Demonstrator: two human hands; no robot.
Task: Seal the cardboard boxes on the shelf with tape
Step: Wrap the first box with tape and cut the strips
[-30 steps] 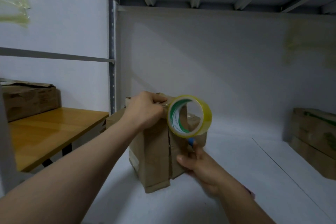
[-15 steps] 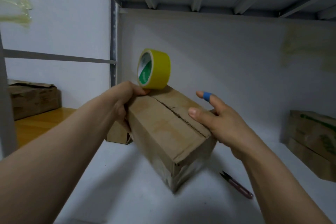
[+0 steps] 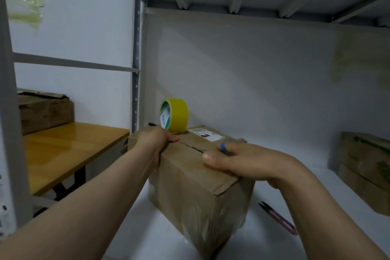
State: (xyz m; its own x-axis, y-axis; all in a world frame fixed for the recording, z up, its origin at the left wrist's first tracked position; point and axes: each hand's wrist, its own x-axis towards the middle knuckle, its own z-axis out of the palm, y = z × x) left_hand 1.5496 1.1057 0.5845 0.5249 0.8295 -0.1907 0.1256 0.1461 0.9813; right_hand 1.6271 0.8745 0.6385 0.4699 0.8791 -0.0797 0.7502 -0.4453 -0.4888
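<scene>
The cardboard box (image 3: 190, 192) sits on the white shelf (image 3: 160, 236). The left hand (image 3: 156, 141) grips its far left top edge, fingers (image 3: 168, 138) curled over. The right hand (image 3: 249, 160) lies flat on the top flaps, fingers released. A yellow tape roll (image 3: 176, 118) stands on edge on the box, just beside the left thumb. Snips (image 3: 278, 217) lie on the shelf to the right.

The white shelf (image 3: 285, 154) carries a cardboard box (image 3: 200, 192) standing in its middle, turned at an angle to the back wall. Just right of that box, a pair of pink-handled snips (image 3: 278, 217) lies flat on the shelf. Well to the right of the box sit two stacked cartons (image 3: 363, 167). Left of the box, beyond the shelf's post, a wooden tabletop (image 3: 63, 150) bears another carton (image 3: 44, 110).
</scene>
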